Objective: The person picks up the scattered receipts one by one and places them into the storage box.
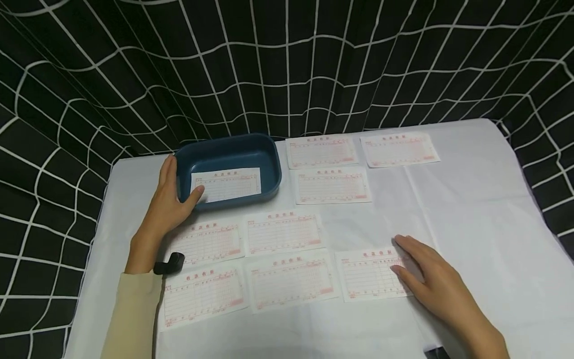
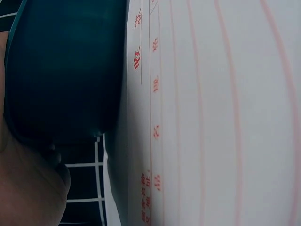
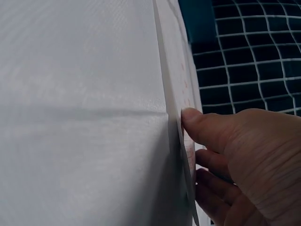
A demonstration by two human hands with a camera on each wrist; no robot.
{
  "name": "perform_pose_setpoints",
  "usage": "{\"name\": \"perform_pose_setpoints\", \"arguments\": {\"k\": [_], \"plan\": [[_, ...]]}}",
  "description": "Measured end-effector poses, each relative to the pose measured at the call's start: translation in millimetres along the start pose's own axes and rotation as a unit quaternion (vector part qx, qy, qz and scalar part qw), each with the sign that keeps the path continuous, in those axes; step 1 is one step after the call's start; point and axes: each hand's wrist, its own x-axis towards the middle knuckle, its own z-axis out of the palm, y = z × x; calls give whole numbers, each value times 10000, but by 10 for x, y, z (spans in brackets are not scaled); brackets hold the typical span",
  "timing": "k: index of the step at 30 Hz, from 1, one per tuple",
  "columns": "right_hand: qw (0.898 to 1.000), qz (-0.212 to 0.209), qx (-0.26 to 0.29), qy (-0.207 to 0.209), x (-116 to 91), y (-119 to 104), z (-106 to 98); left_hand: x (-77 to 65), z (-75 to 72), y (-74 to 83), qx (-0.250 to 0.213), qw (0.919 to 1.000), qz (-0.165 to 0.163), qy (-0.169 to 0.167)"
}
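Note:
My left hand [image 1: 168, 199] grips the left end of a dark blue plastic basin [image 1: 224, 203], thumb over its near rim and fingers along the outside. Inside the basin lies a white receipt slip [image 1: 228, 182] with red print. In the left wrist view, the basin wall [image 2: 66, 70] is beside the palm, with a printed slip [image 2: 207, 113] close by. My right hand [image 1: 437, 284] is over the right end of another receipt slip [image 1: 369, 274], thumb and index finger apart. The right wrist view has the thumb at that slip [image 3: 176, 89], whose edge stands slightly off the cloth.
Several more receipt slips lie flat: a near-left group [image 1: 284, 232] in front of the basin, and others [image 1: 332, 187] to its right. White cloth [image 1: 484, 209] covers the table. Black curtain with white grid lines [image 1: 287, 65] surrounds the back and sides.

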Motion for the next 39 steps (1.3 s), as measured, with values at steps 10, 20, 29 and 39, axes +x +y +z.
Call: {"name": "perform_pose_setpoints", "arguments": {"k": [10,20,29,39], "plan": [[9990,-93,-226,387,-11,4,14,8,11,-8,-52,10000,38,4],[9995,177,-197,161,-69,-12,-16,18,-7,-14,-104,9999,43,-7],[9987,28,-287,432,-99,-28,11,19,13,-42,-104,9999,73,59],[9950,-96,-99,991,-72,-30,-13,-2,3,-45,-93,9999,-14,47]]}}
